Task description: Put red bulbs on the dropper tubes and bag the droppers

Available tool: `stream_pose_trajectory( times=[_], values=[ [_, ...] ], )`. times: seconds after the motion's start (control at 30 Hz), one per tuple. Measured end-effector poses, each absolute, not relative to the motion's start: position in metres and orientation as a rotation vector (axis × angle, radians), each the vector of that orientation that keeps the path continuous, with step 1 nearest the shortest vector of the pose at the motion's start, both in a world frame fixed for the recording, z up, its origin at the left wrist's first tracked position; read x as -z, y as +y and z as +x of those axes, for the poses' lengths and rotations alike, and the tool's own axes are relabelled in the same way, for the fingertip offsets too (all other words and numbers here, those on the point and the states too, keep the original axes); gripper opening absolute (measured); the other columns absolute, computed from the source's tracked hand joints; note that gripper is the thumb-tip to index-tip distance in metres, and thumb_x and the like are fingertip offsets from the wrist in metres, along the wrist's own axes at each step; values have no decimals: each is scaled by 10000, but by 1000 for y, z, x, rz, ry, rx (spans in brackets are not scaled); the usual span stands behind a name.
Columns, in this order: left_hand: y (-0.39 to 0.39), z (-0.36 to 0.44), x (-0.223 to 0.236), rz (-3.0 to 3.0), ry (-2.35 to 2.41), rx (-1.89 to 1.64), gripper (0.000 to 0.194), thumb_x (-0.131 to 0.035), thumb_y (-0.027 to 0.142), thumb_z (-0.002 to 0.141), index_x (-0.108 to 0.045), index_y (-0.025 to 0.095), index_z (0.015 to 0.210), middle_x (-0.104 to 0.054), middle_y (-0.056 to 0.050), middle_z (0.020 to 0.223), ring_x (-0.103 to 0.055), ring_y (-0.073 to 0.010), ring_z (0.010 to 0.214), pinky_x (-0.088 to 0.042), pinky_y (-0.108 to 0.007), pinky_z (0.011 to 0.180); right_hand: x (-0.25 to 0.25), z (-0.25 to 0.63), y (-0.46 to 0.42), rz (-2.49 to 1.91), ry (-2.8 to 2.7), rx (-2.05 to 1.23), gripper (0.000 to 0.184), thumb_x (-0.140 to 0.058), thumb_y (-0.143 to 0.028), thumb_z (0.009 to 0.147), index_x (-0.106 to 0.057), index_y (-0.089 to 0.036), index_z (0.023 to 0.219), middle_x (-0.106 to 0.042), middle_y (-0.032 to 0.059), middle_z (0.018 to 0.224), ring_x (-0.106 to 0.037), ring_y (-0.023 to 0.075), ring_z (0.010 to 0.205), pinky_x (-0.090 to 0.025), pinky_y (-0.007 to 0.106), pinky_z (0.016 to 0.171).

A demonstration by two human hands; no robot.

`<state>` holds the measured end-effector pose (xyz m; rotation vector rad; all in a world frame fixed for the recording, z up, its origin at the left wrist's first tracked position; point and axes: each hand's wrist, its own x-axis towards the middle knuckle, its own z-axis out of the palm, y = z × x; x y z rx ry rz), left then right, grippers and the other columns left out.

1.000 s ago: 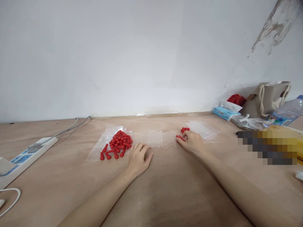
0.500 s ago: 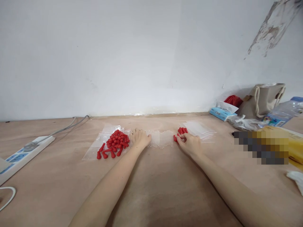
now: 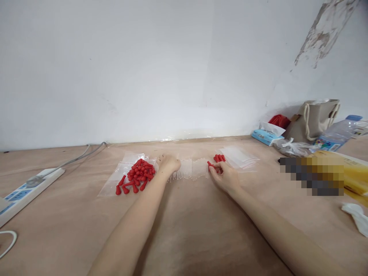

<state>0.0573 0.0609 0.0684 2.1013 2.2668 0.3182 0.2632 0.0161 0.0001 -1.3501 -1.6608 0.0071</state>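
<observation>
A row of clear plastic tubes lies across the middle of the wooden table. My left hand rests on the left end of that row, fingers curled over the tubes. To its left a pile of red rubber bulbs lies on a clear plastic bag. My right hand sits at the right end of the row and pinches a red bulb between its fingertips. A few more red bulbs lie just behind that hand, beside a stack of clear bags.
A white power strip with its cable lies at the left edge. At the right stand a blue tissue pack, a beige tote bag, a plastic bottle, yellow packaging and crumpled white paper. A white wall rises behind.
My left hand moved forward from the bare table onto the left end of the tube row. My right hand drew slightly back from the small group of bulbs with one bulb pinched.
</observation>
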Motion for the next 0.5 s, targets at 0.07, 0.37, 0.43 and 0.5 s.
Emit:
stream_pose_trajectory(
  times=[0.07,0.37,0.43,0.5],
  values=[
    [43,48,-70,2264,2123,-394,233,-385,290,831,-568,146,850,-605,-137,939,-529,-281,945,-330,-416,820,-1,258,12,-1224,-1634,-167,142,-530,-323,733,-516,-182,740,-577,29,672,-521,136,577,-406,270,557],
    [-20,-6,-21,2852,1297,-965,124,-373,190,872,-496,188,858,-620,-13,799,-553,-154,735,-347,-351,842,-6,212,-13,-913,-1937,-511,231,-454,-197,801,-582,-211,993,-561,46,824,-525,130,698,-440,261,622],
    [-20,-7,-13,2803,1299,-1062,128,-387,174,865,-515,187,874,-631,-13,809,-563,-148,738,-353,-351,839,-3,206,-16,-895,-1952,-523,229,-447,-168,799,-600,-220,962,-562,46,852,-528,132,740,-442,266,656],
    [-19,-5,-9,2788,1281,-1100,142,-398,161,860,-530,190,905,-643,-13,831,-573,-145,752,-349,-355,852,0,203,-18,-912,-1937,-532,230,-461,-152,784,-597,-217,957,-554,40,840,-521,126,714,-441,257,638]
  ],
)
